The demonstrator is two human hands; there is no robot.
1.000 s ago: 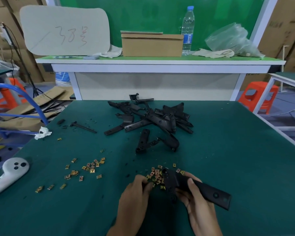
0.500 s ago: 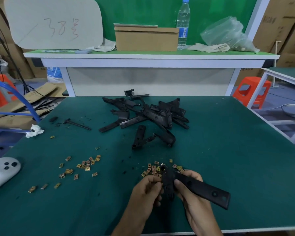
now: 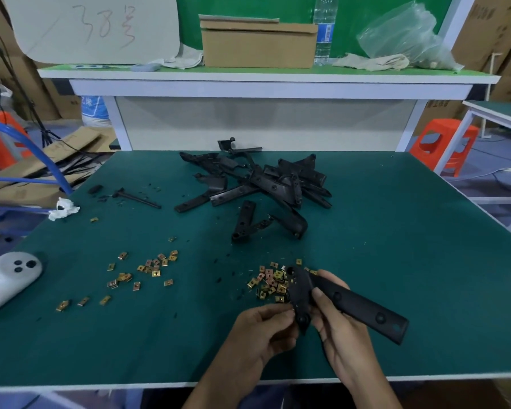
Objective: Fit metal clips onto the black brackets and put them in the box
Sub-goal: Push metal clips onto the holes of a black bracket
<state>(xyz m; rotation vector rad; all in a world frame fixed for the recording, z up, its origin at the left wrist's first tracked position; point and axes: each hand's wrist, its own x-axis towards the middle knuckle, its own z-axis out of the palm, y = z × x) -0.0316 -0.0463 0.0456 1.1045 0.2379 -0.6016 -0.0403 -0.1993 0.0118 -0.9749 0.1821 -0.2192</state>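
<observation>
My right hand (image 3: 341,326) grips a black bracket (image 3: 357,305) whose long arm points right and down over the green table (image 3: 396,261). My left hand (image 3: 263,329) has its curled fingertips pressed against the bracket's near end; whether a clip sits between them is hidden. A small heap of brass-coloured metal clips (image 3: 270,283) lies just beyond my hands. More clips (image 3: 148,270) are scattered to the left. A pile of black brackets (image 3: 260,187) sits mid-table. A cardboard box (image 3: 258,42) stands on the shelf behind.
A white controller (image 3: 9,276) lies at the left table edge. A thin black rod (image 3: 139,199) and a crumpled tissue (image 3: 62,209) are at far left. A water bottle (image 3: 325,28) and plastic bag (image 3: 407,36) stand on the shelf. Orange stool (image 3: 443,146) at right.
My left hand has left the clip heap and come back toward me against the bracket's near end. The bracket has been raised slightly off the table.
</observation>
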